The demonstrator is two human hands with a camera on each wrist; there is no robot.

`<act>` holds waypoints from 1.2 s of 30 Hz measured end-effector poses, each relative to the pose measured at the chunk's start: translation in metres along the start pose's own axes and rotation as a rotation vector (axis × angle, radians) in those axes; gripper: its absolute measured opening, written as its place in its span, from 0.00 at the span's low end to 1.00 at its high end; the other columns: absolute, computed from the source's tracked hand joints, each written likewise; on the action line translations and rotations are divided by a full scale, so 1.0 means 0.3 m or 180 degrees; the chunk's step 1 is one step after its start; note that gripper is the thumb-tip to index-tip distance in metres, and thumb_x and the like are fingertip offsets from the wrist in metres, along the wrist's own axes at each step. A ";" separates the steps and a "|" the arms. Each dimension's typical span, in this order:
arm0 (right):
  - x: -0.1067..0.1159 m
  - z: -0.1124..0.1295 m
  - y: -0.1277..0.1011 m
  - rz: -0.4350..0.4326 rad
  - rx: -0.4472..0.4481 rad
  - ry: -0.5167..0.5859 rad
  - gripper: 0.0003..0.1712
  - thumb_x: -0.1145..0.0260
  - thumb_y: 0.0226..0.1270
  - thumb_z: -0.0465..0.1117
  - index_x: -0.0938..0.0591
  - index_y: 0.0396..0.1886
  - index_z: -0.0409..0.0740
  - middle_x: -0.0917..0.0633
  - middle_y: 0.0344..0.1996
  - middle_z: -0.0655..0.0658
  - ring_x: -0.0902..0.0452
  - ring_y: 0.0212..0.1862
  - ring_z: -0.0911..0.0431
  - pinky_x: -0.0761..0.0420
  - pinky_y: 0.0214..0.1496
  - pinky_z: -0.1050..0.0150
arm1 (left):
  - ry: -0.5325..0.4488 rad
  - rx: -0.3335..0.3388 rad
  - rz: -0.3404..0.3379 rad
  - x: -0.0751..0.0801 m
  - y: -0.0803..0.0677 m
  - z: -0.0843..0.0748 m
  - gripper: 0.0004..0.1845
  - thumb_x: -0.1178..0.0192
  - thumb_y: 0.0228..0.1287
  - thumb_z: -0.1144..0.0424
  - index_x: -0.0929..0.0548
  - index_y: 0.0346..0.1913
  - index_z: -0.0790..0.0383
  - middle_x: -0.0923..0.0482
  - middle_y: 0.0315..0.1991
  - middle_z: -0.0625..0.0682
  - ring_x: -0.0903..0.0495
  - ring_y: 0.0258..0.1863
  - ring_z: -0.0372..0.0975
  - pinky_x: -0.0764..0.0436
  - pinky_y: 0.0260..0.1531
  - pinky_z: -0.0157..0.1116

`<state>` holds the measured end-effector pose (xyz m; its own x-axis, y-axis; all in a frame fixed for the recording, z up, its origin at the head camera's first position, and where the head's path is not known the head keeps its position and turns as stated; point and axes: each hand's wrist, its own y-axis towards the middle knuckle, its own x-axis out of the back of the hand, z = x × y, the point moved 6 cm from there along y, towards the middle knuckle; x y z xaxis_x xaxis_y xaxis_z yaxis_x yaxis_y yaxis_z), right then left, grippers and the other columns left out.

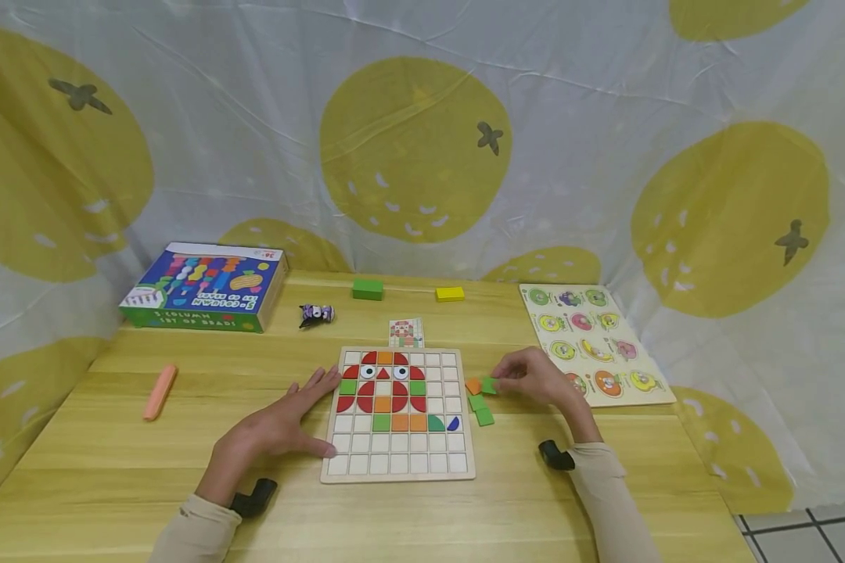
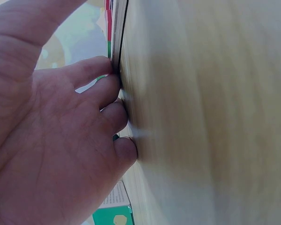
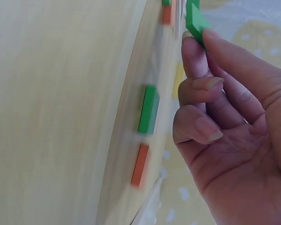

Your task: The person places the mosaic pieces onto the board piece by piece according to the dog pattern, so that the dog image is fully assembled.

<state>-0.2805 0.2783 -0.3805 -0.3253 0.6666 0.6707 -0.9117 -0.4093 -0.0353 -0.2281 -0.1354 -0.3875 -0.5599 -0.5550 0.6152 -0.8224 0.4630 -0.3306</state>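
Observation:
A square wooden grid board (image 1: 397, 478) lies on the table, with red, green and orange tiles and two eye tiles forming a figure on it. My left hand (image 1: 271, 428) is spread along its left edge, fingertips and thumb touching the rim. In the left wrist view, that hand (image 2: 61, 126) has its fingers against the table and board edge. Right of the board, my right hand (image 1: 535, 377) pinches a green tile (image 3: 195, 22) between thumb and index finger. Beneath and beside it lie an orange tile (image 1: 473, 386) and green tiles (image 1: 484, 417).
A pattern card (image 1: 405, 333) lies behind the board. Farther back are a green block (image 1: 368, 290), a yellow block (image 1: 450, 294) and a small dark figurine (image 1: 317, 315). A bead-set box (image 1: 204, 288) and an orange stick (image 1: 160, 392) are left; a fruit puzzle board (image 1: 655, 396) is right.

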 end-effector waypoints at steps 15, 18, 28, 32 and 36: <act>-0.164 0.158 0.049 0.0294 0.0216 0.0371 0.02 0.23 0.71 0.36 0.05 0.38 0.44 0.07 0.34 0.51 0.16 0.32 0.58 0.17 0.36 0.70 | 0.0050 -0.0029 -0.0007 -0.003 0.001 -0.001 0.66 0.16 0.53 0.46 0.47 0.89 0.48 0.61 0.89 0.65 0.63 0.82 0.76 0.52 0.75 0.76; -0.194 0.197 0.057 0.0358 0.0259 0.0360 0.02 0.23 0.71 0.36 0.05 0.39 0.43 0.07 0.34 0.52 0.17 0.32 0.59 0.17 0.37 0.70 | 0.0040 -0.0032 -0.0007 -0.004 0.000 0.001 0.65 0.16 0.54 0.46 0.47 0.89 0.48 0.61 0.89 0.65 0.63 0.82 0.76 0.53 0.76 0.75; -0.297 0.321 0.069 0.0610 0.0437 0.0414 0.02 0.22 0.70 0.35 0.06 0.36 0.45 0.08 0.31 0.53 0.19 0.30 0.61 0.20 0.36 0.71 | 0.0079 -0.0028 -0.0008 -0.001 -0.001 -0.001 0.66 0.16 0.53 0.46 0.48 0.89 0.48 0.61 0.88 0.66 0.62 0.81 0.78 0.50 0.74 0.77; -0.352 0.370 0.082 0.0730 0.0541 0.0484 0.02 0.22 0.69 0.34 0.06 0.35 0.43 0.07 0.29 0.52 0.17 0.29 0.62 0.20 0.34 0.72 | 0.0084 -0.0048 -0.0010 -0.001 0.000 0.001 0.66 0.16 0.54 0.46 0.48 0.89 0.49 0.61 0.88 0.66 0.62 0.81 0.78 0.50 0.75 0.76; -0.399 0.407 0.096 0.0816 0.0575 0.0469 0.02 0.22 0.69 0.34 0.06 0.35 0.42 0.08 0.29 0.54 0.19 0.28 0.66 0.19 0.34 0.73 | 0.0073 -0.0088 -0.0012 -0.001 -0.002 -0.002 0.65 0.16 0.54 0.46 0.47 0.89 0.50 0.61 0.88 0.67 0.62 0.81 0.78 0.51 0.75 0.76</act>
<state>-0.2373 0.1107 -0.3714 -0.5828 0.6051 0.5424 -0.7407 -0.6701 -0.0483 -0.2274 -0.1351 -0.3870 -0.5542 -0.5408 0.6328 -0.8211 0.4801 -0.3088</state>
